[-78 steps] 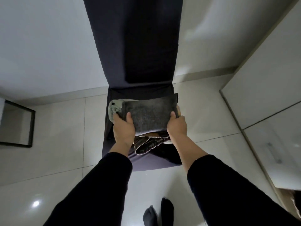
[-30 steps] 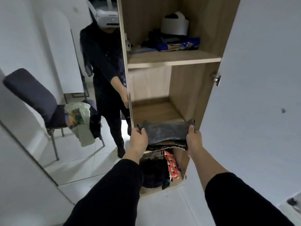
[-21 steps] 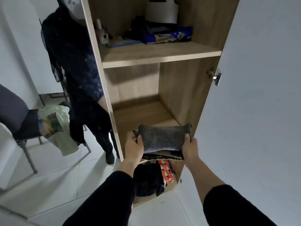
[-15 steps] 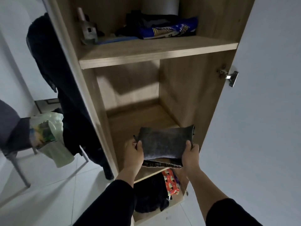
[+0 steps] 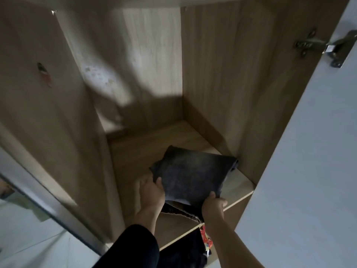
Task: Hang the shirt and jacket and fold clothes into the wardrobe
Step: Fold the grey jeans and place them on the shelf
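Since half a second ago my view has pushed right up to the wardrobe: the upper shelf with its clutter has left the top of the picture, and the folded dark grey garment [image 5: 190, 176] has gone from the front edge to well inside the compartment.

From the head camera I see the garment lying tilted over the light wooden shelf board [image 5: 139, 151], its far right corner close to, perhaps touching, the right inner wall [image 5: 228, 78]. Whether its underside rests on the board I cannot tell. Its near edge, with a frayed brownish layer showing beneath, overhangs toward the shelf's pale front lip [image 5: 239, 198].

My left hand [image 5: 151, 192] grips the garment's left near corner, thumb on top and fingers curled under. My right hand [image 5: 213, 206] grips the near right corner the same way, thumb on top, just beside the front lip.

For room: bare board lies open behind and to the left of the garment, up to the back panel [image 5: 150, 60] and the left side wall [image 5: 44, 105]. The right side is tight. The white door [image 5: 309, 151] stands open at my right, its metal hinge [image 5: 328, 47] high up. Below the shelf I see dark clothes [image 5: 185, 252] and a red patterned item [image 5: 206, 242].
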